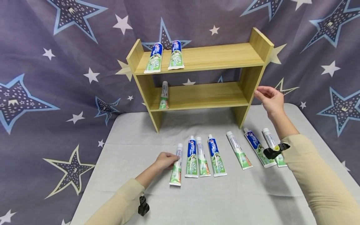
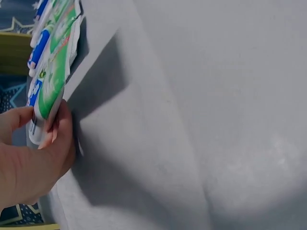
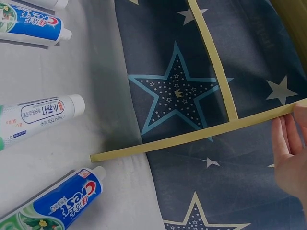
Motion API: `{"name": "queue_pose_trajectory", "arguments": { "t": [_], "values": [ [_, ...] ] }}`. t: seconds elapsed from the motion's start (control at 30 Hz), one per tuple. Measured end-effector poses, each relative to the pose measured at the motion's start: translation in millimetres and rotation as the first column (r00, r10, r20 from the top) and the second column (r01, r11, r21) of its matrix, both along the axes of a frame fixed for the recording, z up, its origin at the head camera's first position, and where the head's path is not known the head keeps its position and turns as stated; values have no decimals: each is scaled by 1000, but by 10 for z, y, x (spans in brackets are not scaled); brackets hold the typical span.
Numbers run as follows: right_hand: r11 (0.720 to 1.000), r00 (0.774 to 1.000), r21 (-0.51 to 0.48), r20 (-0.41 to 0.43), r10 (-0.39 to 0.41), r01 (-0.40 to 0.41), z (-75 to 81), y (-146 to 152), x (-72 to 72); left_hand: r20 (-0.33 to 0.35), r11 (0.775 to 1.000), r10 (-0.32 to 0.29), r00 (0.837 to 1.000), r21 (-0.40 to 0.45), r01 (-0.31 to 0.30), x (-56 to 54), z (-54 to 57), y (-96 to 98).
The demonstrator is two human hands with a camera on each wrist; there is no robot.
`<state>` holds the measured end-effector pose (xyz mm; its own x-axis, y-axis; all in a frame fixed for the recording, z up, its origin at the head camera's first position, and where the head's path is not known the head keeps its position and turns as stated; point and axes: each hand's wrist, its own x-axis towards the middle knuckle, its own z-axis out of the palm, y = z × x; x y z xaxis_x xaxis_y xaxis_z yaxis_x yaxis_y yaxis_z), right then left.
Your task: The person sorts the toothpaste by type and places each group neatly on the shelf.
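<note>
My left hand (image 1: 166, 160) pinches a white-and-green toothpaste tube (image 1: 176, 175) near its cap end, at the left end of a row on the table. In the left wrist view, the thumb and fingers of the left hand (image 2: 45, 148) lie on either side of the tube (image 2: 53, 91). My right hand (image 1: 272, 99) is at the right side panel of a wooden two-tier shelf (image 1: 213, 59), fingertips right at the panel's edge. From the right wrist, the right hand (image 3: 290, 151) shows loosely bent fingers against that panel (image 3: 192, 135).
Two blue-and-green Crest tubes (image 1: 154, 59) lie on the top tier's left. A white-and-green tube (image 1: 164, 95) lies on the lower tier's left. Several more tubes, among them a Crest tube (image 1: 217, 156), lie on the grey-covered table (image 1: 126, 134). A star-patterned curtain (image 1: 92, 56) hangs behind.
</note>
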<state>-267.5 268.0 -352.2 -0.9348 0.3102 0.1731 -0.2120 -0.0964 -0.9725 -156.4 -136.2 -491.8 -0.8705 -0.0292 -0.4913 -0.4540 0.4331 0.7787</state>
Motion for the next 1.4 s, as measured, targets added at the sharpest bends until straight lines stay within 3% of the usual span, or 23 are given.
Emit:
{"name": "queue_pose_trajectory", "arguments": {
  "t": [0.23, 0.43, 0.67, 1.07, 1.4],
  "values": [
    [999, 999, -40, -31, 30, -31, -5, 2, 13, 157, 978, 53, 986, 192, -83, -1, 23, -27],
    [999, 999, -39, -37, 17, -18, -8, -8, 9, 197, 959, 69, 978, 257, -119, -31, 17, -51],
    [999, 999, -40, -35, 9, -10, -2, -12, 13, 225, 952, 76, 971, 272, -137, -42, 82, -60],
    [1000, 1000, -3, -11, 0, 0, 4, -11, 11, 233, 884, 40, 972, 445, -143, -72, 236, -40],
    [1000, 1000, 18, 3, -6, 6, -26, -6, 9, 186, 858, -1, 982, 505, -95, -148, 352, -53]
  ]
}}
